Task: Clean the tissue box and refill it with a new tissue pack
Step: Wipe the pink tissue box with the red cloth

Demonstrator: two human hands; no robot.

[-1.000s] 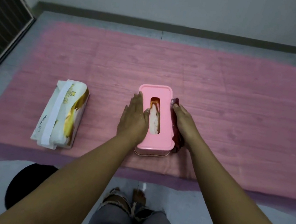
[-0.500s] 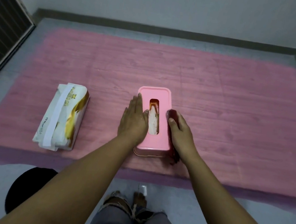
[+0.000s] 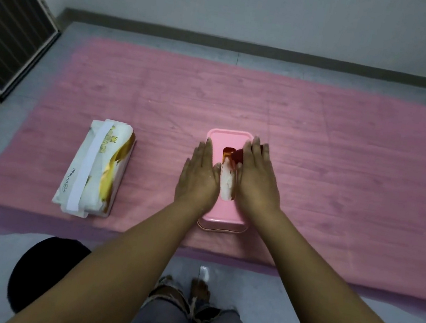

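So the right hand [image 3: 257, 179] is now wiping across the top of the box [image 3: 227, 180]. A second ago it was working down the box's right side with the red cloth [image 3: 237, 156], and now it's up on the lid, fingers laid out flat and pressing the cloth down near the far end of the slot. Only a corner of cloth is peeking out from under the fingers. Looks like the sides are done and the lid is getting its turn, so cleaning is still going on.

The left hand [image 3: 198, 175] is staying put, flat and relaxed on the lid's left edge, steadying the box, not gripping anything.

The box is sitting on the pink mat [image 3: 345, 153], right under both palms. The new pack [image 3: 96, 168] is lying untouched, well off to the left.
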